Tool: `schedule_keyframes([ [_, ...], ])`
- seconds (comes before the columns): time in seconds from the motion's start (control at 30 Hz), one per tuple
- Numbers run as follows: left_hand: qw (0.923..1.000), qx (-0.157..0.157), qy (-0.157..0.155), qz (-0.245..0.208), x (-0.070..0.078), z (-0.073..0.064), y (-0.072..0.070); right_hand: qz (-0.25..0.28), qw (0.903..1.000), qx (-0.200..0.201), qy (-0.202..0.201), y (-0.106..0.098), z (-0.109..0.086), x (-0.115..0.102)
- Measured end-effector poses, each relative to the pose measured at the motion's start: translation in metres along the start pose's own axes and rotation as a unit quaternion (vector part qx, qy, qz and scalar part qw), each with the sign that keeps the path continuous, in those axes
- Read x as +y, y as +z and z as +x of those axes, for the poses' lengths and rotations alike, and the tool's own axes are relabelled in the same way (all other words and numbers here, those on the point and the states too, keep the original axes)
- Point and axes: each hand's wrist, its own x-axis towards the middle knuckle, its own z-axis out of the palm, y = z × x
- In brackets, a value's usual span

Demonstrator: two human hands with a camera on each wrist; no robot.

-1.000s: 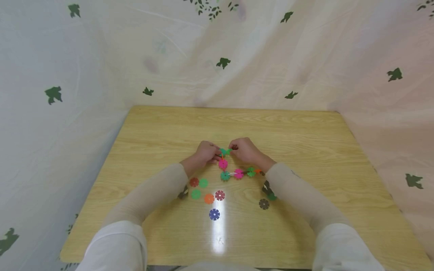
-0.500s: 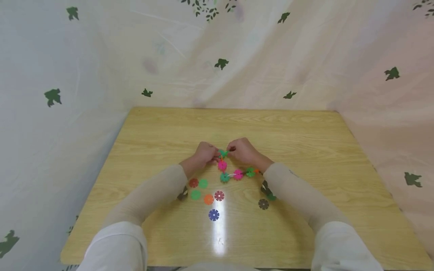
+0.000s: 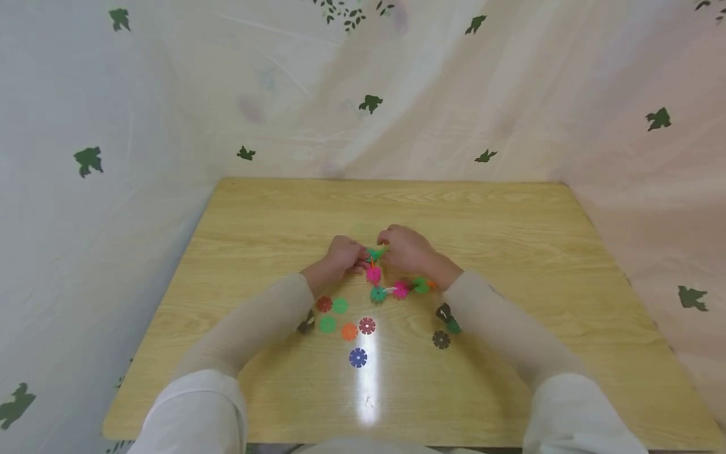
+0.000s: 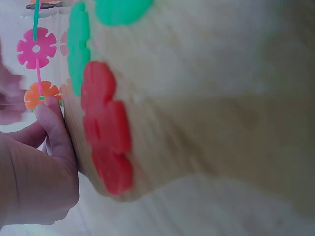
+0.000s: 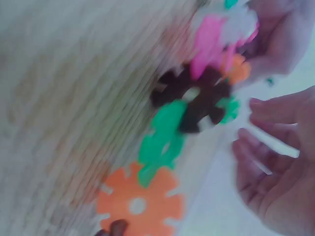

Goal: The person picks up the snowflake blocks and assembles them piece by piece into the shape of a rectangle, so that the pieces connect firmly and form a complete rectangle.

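Note:
A chain of notched plastic interlocking discs [image 3: 374, 275] in green, pink, orange and other colours bends across the middle of the table. My left hand [image 3: 344, 254] pinches its far end; in the left wrist view thumb and finger grip an orange disc [image 4: 35, 96], with a pink disc [image 4: 37, 48] linked to it. Beside that end is my right hand [image 3: 411, 248]. The right wrist view shows its fingers [image 5: 253, 160] spread apart, nothing between them, fingertips close to a green disc [image 5: 230, 109]. A brown disc [image 5: 167, 93] and a large orange disc [image 5: 115, 199] belong to the chain's nearer stretch.
Loose discs lie nearer the body: red [image 3: 324, 304], green [image 3: 328, 325], orange [image 3: 349, 331] and blue [image 3: 358, 357]. A brown disc [image 3: 441, 340] is by the right forearm. Patterned cloth [image 3: 363, 139] hangs round the wooden table [image 3: 272, 208].
The right hand's fingers, pinching at the green end of the chain half a second ago, have come apart, and the hand has lifted slightly away. The left hand keeps its grip.

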Motion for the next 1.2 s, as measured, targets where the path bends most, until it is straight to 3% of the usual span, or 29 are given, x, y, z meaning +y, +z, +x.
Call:
schedule_keyframes([
  [0.1,1.0,-0.001,-0.002,0.002,0.0,0.001,-0.001,0.004,0.9975,-0.019,-0.069,0.003,-0.018,-0.022],
  [0.2,1.0,-0.002,-0.007,0.004,0.001,0.0,-0.001,-0.007,0.9869,-0.078,-0.141,0.015,-0.04,-0.045],
  [0.27,1.0,-0.001,-0.004,0.005,0.003,-0.001,-0.001,-0.032,0.9787,-0.109,-0.171,0.025,-0.051,-0.055],
  [0.37,1.0,0.001,0.003,0.008,0.003,-0.001,-0.001,-0.041,0.9733,-0.12,-0.191,0.037,-0.06,-0.06],
  [0.7,0.9998,-0.001,-0.006,0.018,0.002,-0.001,0.0,-0.004,0.9803,-0.134,-0.145,0.045,-0.064,-0.063],
  [0.9,0.9998,0.004,-0.009,0.018,0.003,-0.002,0.0,0.095,0.9783,-0.131,-0.13,0.04,-0.063,-0.056],
  [1.07,0.9999,0.004,-0.007,0.015,0.003,-0.001,0.0,0.17,0.9773,-0.068,-0.107,0.02,-0.055,-0.042],
  [1.2,0.9999,0.004,-0.004,0.013,0.001,0.0,0.001,0.229,0.9726,-0.01,-0.041,0.006,-0.043,-0.021],
])
